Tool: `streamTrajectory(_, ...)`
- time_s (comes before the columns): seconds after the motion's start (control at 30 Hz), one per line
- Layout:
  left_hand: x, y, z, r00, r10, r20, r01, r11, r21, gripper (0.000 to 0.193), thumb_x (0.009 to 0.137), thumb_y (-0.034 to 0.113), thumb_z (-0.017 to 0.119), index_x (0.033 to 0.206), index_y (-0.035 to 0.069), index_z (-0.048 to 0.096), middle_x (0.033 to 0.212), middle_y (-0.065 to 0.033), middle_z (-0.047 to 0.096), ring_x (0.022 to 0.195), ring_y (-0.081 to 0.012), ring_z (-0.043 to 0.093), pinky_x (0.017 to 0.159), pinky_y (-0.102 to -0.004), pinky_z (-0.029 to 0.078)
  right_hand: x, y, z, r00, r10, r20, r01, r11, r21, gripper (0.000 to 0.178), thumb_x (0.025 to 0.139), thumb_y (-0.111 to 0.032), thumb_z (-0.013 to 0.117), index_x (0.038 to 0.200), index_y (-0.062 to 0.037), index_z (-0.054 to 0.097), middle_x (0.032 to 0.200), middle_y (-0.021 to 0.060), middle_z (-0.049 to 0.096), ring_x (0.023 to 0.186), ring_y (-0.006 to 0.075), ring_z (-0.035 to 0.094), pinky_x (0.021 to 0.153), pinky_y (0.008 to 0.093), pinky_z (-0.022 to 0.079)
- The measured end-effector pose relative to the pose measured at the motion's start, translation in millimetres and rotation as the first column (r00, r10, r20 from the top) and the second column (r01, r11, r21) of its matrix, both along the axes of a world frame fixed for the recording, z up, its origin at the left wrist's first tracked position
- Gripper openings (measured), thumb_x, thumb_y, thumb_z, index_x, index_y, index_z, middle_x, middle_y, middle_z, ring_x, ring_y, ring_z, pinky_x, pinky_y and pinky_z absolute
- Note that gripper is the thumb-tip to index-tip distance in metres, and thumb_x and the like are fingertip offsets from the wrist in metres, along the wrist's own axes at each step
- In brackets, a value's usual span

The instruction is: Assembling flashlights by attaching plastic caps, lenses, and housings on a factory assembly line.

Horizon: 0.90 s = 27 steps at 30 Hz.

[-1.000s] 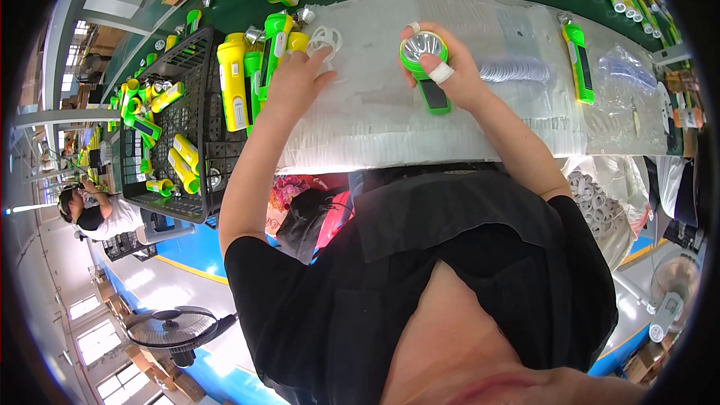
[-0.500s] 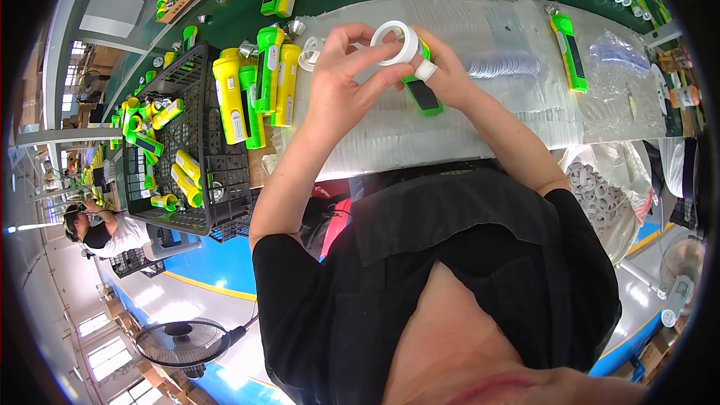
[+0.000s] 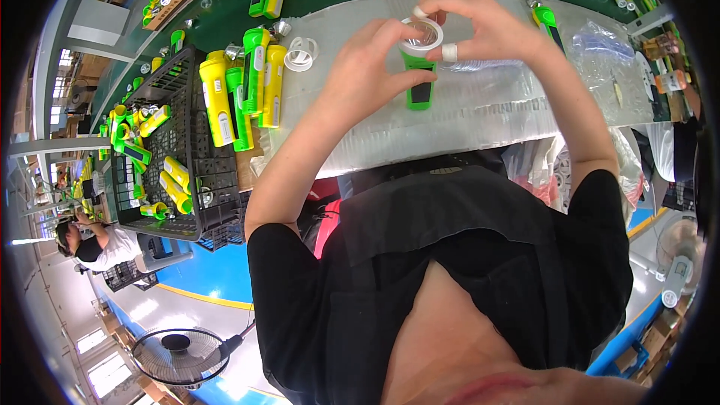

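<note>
A green flashlight (image 3: 420, 96) with a dark panel stands or leans on the padded table, its wide end toward the top. A white ring (image 3: 422, 46) sits at that wide end, with a clear, shiny face inside it. My left hand (image 3: 367, 67) is curled at its left side, fingertips at the ring and thumb against the flashlight's body. From the right, my right hand (image 3: 491, 30) pinches the ring between thumb and bent fingers, white tape wrapped on two digits. Whether the ring is fully seated cannot be made out.
Several yellow and green flashlights (image 3: 217, 101) stand left of my left hand, beside a black crate (image 3: 199, 202) holding more. Loose white rings (image 3: 300, 55) lie near them. Stacked clear discs (image 3: 480, 66) lie behind my right wrist. Another green flashlight (image 3: 547, 22) is at the right.
The white ring, held tilted in my fingers before, is now down on the green flashlight's wide end. My right hand has swung up and outward around it; the view has shifted slightly.
</note>
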<state>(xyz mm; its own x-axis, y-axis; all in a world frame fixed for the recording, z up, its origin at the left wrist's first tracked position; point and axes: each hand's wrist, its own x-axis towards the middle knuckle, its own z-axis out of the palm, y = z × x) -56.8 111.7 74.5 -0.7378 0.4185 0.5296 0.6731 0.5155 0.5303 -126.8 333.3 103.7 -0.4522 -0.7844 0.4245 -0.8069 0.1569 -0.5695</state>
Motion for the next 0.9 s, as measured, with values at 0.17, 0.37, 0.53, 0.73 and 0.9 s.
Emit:
streamTrajectory(0.17, -2, 18, -8, 0.993, -0.009, 0.122, -0.007, 0.991, 0.133, 0.041, 0.071, 0.017, 0.083, 0.101, 0.01, 0.057, 0.102, -0.006, 0.068, 0.091, -0.0253, 0.065, 0.075, -0.0349, 0.052, -10, -10, 45, 0.997, 0.082, -0.016, -0.06, 0.835, 0.546, 0.033, 0.073, -0.013, 0.076, 0.1, -0.0019, 0.061, 0.088, 0.0079, 0.056, 0.082, 0.0224, 0.058, 0.071, 0.0344, 0.048)
streamTrajectory(0.37, -1, 22, -13, 0.997, -0.011, 0.072, -0.001, 0.987, 0.163, 0.039, 0.071, 0.014, 0.084, 0.1, 0.008, 0.059, 0.102, -0.005, 0.069, 0.09, -0.0218, 0.066, 0.076, -0.0319, 0.053, -4, -10, 44, 0.999, 0.008, 0.046, -0.032, 0.84, 0.541, 0.033, 0.072, -0.02, 0.078, 0.091, -0.0011, 0.06, 0.083, 0.0087, 0.057, 0.074, 0.0232, 0.057, 0.066, 0.0353, 0.048)
streamTrajectory(0.53, -3, 23, -10, 0.992, 0.087, 0.091, -0.093, 0.994, 0.06, 0.037, 0.07, 0.013, 0.084, 0.098, 0.006, 0.061, 0.101, -0.0055, 0.069, 0.088, -0.0209, 0.066, 0.076, -0.0317, 0.053, 18, -22, 22, 0.882, -0.409, -0.234, 0.471, 0.779, 0.413, 0.057, 0.067, -0.051, 0.078, 0.08, -0.001, 0.054, 0.068, 0.0126, 0.056, 0.068, 0.0277, 0.058, 0.061, 0.0374, 0.045)
streamTrajectory(0.73, -10, 31, -18, 1.0, 0.003, 0.027, -0.009, 0.973, 0.232, 0.036, 0.068, 0.014, 0.083, 0.096, 0.013, 0.06, 0.093, -0.0041, 0.067, 0.082, -0.0237, 0.063, 0.067, -0.0351, 0.051, -26, 5, -18, 0.947, -0.013, -0.322, -0.013, 0.997, -0.078, 0.061, 0.07, -0.058, 0.073, 0.078, -0.0008, 0.055, 0.067, 0.013, 0.056, 0.068, 0.0301, 0.058, 0.061, 0.0393, 0.045)
streamTrajectory(0.9, -9, 27, -20, 0.998, 0.024, -0.061, -0.011, 0.978, 0.209, 0.036, 0.068, 0.015, 0.083, 0.096, 0.013, 0.06, 0.093, -0.003, 0.068, 0.08, -0.022, 0.062, 0.067, -0.0343, 0.05, 23, -32, 39, 0.839, -0.483, -0.252, 0.51, 0.536, 0.672, 0.051, 0.075, -0.05, 0.071, 0.089, -0.0031, 0.057, 0.088, 0.0134, 0.062, 0.078, 0.03, 0.06, 0.067, 0.04, 0.046)
